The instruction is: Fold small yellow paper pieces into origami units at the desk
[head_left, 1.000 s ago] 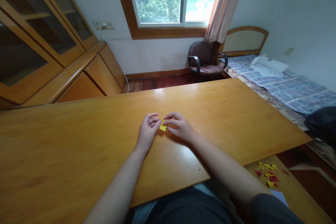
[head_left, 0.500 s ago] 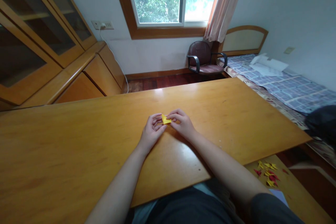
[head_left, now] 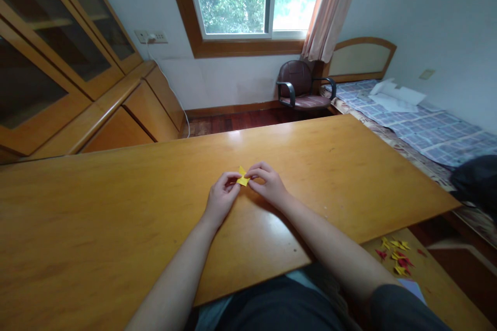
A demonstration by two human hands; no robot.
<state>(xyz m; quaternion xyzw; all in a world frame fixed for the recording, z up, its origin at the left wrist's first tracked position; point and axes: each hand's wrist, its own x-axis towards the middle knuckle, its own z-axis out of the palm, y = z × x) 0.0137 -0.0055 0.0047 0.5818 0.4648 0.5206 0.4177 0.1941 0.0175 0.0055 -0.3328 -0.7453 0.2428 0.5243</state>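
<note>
A small folded yellow paper piece is held just above the wooden table, near its middle. My left hand pinches the paper's left side with thumb and fingertips. From the right, my right hand pinches the other side, its fingers curled. Both hands meet at the paper, and most of it is hidden by the fingertips.
Several small folded yellow and red paper pieces lie on a lower wooden surface at the bottom right. Past the table's far edge stand a dark red armchair, a bed and wooden cabinets.
Both hands have shifted slightly away from me on the table. The yellow paper has turned between the fingertips, and my left fingers have closed tighter on it.
</note>
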